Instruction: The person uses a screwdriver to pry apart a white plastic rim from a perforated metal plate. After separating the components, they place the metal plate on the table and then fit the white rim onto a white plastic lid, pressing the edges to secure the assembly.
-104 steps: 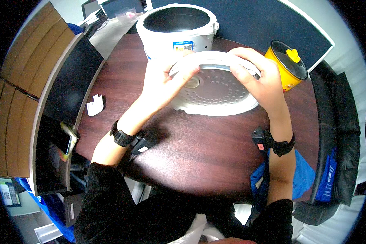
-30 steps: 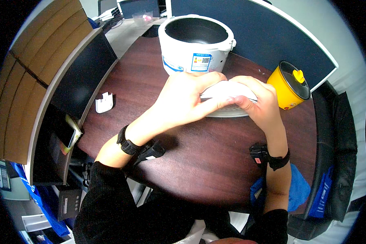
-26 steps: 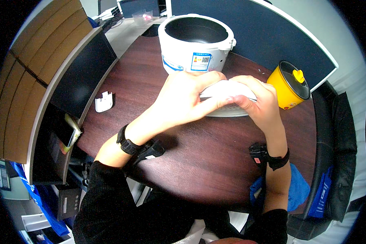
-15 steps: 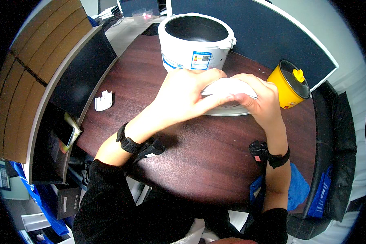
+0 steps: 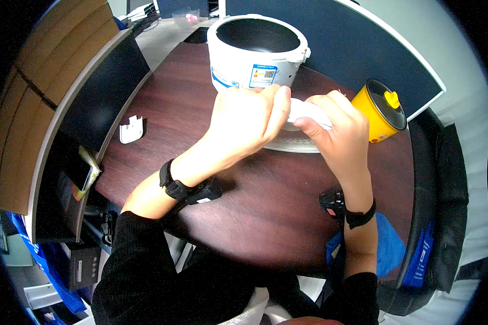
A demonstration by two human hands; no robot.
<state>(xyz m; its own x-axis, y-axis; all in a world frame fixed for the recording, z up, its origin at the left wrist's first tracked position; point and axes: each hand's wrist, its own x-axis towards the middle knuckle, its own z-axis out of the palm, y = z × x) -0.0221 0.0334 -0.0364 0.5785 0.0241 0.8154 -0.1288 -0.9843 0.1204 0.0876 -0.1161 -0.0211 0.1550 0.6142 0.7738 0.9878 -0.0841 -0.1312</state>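
Both hands grip a white, curved piece, seemingly plastic (image 5: pixel 310 112), held up over the table in front of a white rice cooker body (image 5: pixel 232 60). My left hand (image 5: pixel 246 112) has its fingers closed at the left end of the piece and covers much of it. My right hand (image 5: pixel 339 127) pinches the other end, thumb on the near side and fingers behind. Partly hidden below the hands is a white perforated plate (image 5: pixel 290 142). The cooker stands lidless just beyond, its dark inside facing up.
To the right stands a yellow pot (image 5: pixel 367 116) with a dark lid. A small white plastic part (image 5: pixel 131 130) lies at the table's left. Blue cloth (image 5: pixel 390 249) is by my right forearm. A dark partition (image 5: pixel 352 49) edges the far side; a shelf unit (image 5: pixel 65 124) borders the left.
My left thumb has lifted from the near face of the white piece to its upper edge. The piece has turned slightly, and the view has shifted a little.
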